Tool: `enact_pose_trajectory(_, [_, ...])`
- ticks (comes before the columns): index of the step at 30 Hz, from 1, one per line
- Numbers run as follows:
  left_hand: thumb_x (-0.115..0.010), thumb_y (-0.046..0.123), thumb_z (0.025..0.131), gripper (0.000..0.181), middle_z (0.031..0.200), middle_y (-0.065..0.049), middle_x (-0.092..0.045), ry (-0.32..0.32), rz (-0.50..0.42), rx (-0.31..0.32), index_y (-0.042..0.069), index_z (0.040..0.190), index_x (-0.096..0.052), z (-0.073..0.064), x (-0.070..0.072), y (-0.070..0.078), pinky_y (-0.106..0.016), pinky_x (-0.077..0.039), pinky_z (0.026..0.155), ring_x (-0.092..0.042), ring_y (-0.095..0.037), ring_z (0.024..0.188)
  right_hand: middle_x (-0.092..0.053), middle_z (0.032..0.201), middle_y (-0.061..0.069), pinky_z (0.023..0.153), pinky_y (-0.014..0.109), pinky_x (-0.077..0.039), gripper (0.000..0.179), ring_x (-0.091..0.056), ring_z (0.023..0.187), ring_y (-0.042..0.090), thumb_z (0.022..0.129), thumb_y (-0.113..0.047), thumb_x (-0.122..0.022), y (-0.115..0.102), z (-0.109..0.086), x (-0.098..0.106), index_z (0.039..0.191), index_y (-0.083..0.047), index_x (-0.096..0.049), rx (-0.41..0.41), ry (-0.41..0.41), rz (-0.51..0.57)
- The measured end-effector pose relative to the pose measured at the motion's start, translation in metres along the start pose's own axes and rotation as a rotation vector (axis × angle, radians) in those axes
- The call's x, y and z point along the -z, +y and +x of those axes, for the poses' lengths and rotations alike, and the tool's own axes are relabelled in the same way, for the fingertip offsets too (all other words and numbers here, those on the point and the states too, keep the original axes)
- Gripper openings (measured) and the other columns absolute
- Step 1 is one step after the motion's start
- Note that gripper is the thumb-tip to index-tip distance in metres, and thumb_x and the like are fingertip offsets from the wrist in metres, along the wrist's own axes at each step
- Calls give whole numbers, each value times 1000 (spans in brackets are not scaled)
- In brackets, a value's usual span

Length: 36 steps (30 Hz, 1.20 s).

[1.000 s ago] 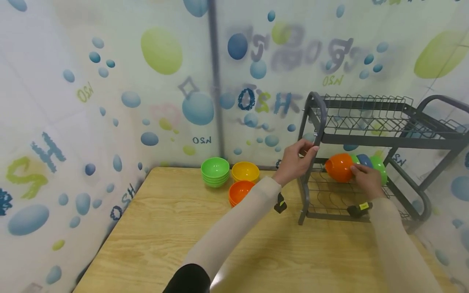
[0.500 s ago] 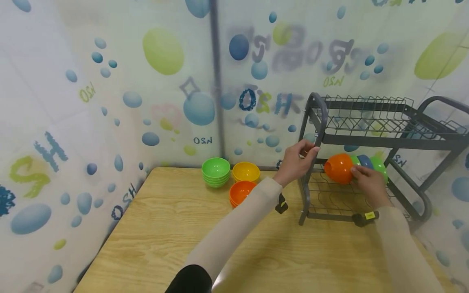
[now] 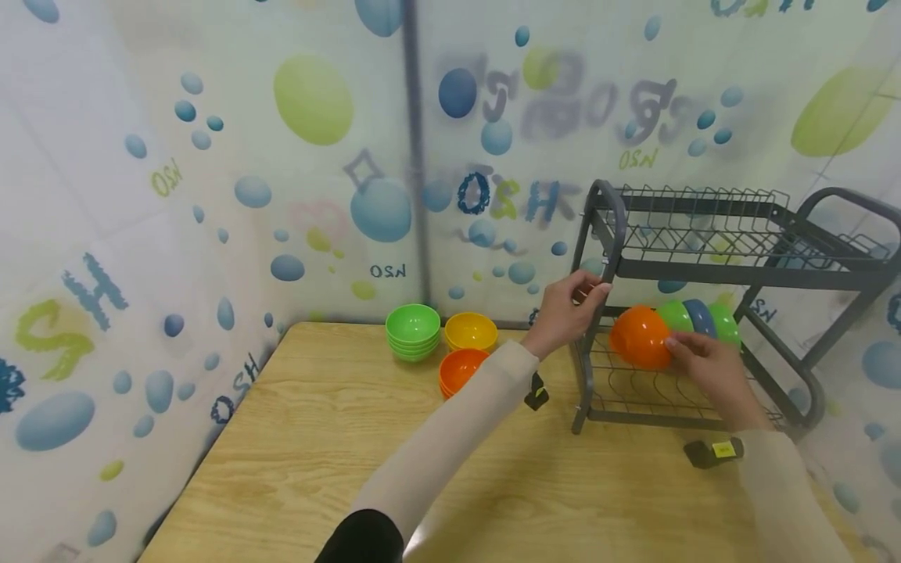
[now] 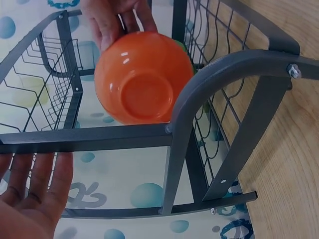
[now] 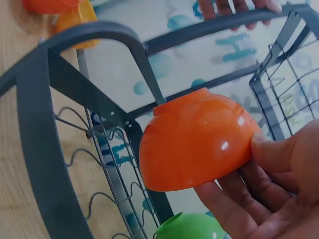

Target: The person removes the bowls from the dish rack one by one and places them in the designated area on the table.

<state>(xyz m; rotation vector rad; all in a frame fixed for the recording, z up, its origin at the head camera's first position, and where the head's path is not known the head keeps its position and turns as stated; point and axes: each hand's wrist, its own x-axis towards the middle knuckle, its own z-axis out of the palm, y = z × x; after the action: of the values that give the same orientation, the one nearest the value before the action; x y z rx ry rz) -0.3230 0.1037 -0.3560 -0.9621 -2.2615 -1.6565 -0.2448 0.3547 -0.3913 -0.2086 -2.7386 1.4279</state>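
My right hand (image 3: 711,371) pinches an orange bowl (image 3: 640,338) by its rim, thumb outside and fingers at the inner side. In the right wrist view the bowl (image 5: 199,142) is tipped on its side, its foot turned away from the palm. It is between the tiers of a dark grey dish rack (image 3: 746,274). Beside it, two green bowls (image 3: 674,315) and a blue bowl (image 3: 700,319) stand in a row on the lower tier. My left hand (image 3: 566,313) grips the rack's left side, its fingers (image 4: 44,172) hooked at the side bar.
Left of the rack on the wooden table (image 3: 317,469) stand a stack of green bowls (image 3: 413,332), yellow bowls (image 3: 472,332) and orange bowls (image 3: 461,371). The rack's upper tier (image 3: 704,234) overhangs the right hand's area. A patterned wall sheet (image 3: 317,195) closes off the back.
My right hand has brought the orange bowl left and a little nearer, opening a gap to the green one, and the bowl has turned. The left hand keeps its place on the rack.
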Motion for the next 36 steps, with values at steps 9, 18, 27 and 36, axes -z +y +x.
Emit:
enact_pose_trajectory(9, [-54,35,108,29,105,-5,-71,-13,18,9,12,120,-67,0,2,5,-16,-54,68,-64,-11,89,-56,146,28,101,50,-55,65,-68,97,-8,105,-49,-51,-11,-27,0,147,1,-51,86,-39,-42])
enact_pose_trajectory(18, [-56,37,107,37,112,-7,-74,-104,29,16,13,135,-62,-5,12,-1,-17,-57,72,-66,-6,89,-68,132,22,85,39,-55,57,-68,105,17,104,-51,-54,-28,-47,1,139,-6,-61,133,-6,-156])
enact_pose_trajectory(27, [-61,43,103,45,125,-3,-70,-157,74,4,17,140,-60,-24,29,-8,-21,-55,94,-65,-12,109,-72,123,22,85,57,-53,46,-64,112,42,105,-44,-55,-44,-66,-4,129,-8,-68,241,43,-284])
enact_pose_trajectory(36, [-67,41,100,53,151,3,-55,-277,231,-123,21,147,-55,-51,48,0,-38,-42,118,-49,-16,140,-78,105,13,76,15,-58,16,-76,92,21,93,-4,-73,-53,-77,-17,108,-9,-77,601,207,-320])
